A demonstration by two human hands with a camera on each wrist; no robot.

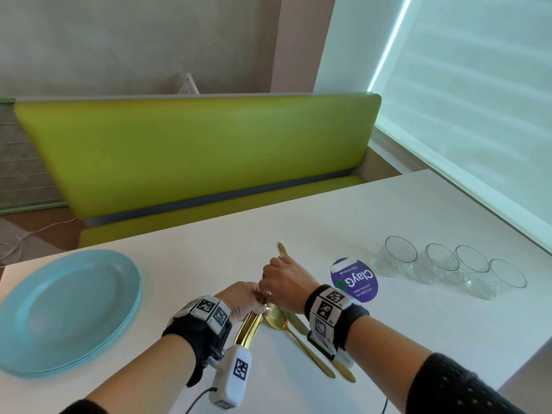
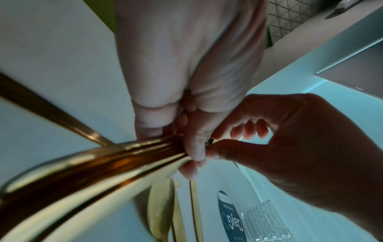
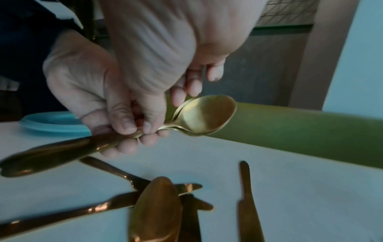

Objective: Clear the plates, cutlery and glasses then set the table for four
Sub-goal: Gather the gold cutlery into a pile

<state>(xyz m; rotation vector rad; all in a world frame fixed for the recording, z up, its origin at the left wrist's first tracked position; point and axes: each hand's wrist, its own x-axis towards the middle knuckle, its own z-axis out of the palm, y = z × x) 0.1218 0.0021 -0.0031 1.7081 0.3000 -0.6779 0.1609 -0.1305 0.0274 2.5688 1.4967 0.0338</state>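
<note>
A white table (image 1: 388, 210) stands before a green bench (image 1: 194, 150). Above its near middle, the left hand (image 1: 245, 300) clenches a bundle of gold spoons (image 3: 205, 114); the right hand (image 1: 283, 282) pinches one at its neck. Loose cutlery (image 1: 298, 333) lies below, plates (image 1: 68, 309) left, glasses (image 1: 442, 264) right. Pulling one spoon could drag the others out, I think.

Head view: you look down and forward across the white table (image 1: 403, 210). Both wrist views: close, beneath each palm, sharing the gold spoons (image 3: 205, 114) and both hands.
</note>
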